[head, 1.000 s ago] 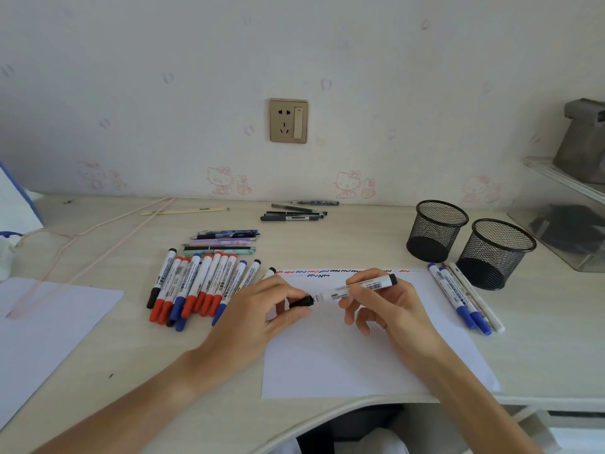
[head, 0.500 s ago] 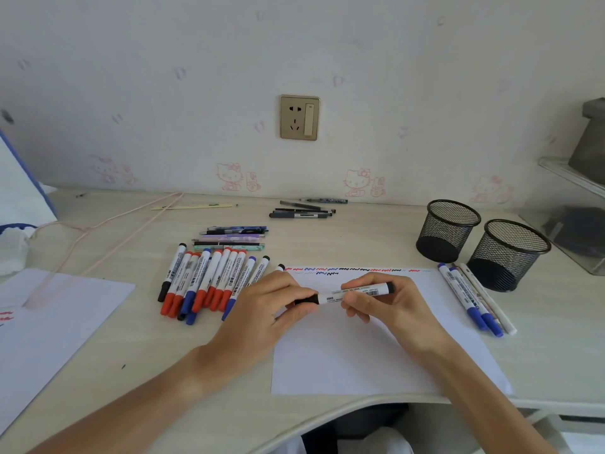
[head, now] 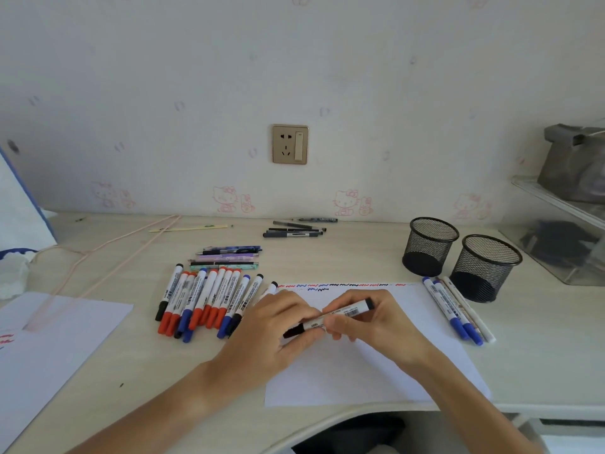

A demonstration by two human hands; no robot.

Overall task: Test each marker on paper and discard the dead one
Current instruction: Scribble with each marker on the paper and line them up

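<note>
Both hands meet over the white paper sheet (head: 360, 371) at desk centre. Right hand (head: 376, 326) pinches the barrel of a black marker (head: 340, 314), fingers closed round it; barcode label faces up, black end cap points up-right. Left hand (head: 271, 329) grips the marker's other end, thumb and fingers clamped on the black cap (head: 293, 332). Whether the cap is seated or partly off cannot be told. Marker held tilted, just above the sheet, not touching it.

Top edge of the sheet carries a row of squiggles (head: 340, 285) in red, blue and black, with a short second row beneath on the left.

Left of the sheet: a fanned row of markers (head: 203, 303) with red, blue and black caps, lying on the desk (head: 327, 257). Right of the sheet: a small group of blue-capped markers (head: 453, 311), just beside two black mesh cups (head: 429, 247), both upright, close together
</note>
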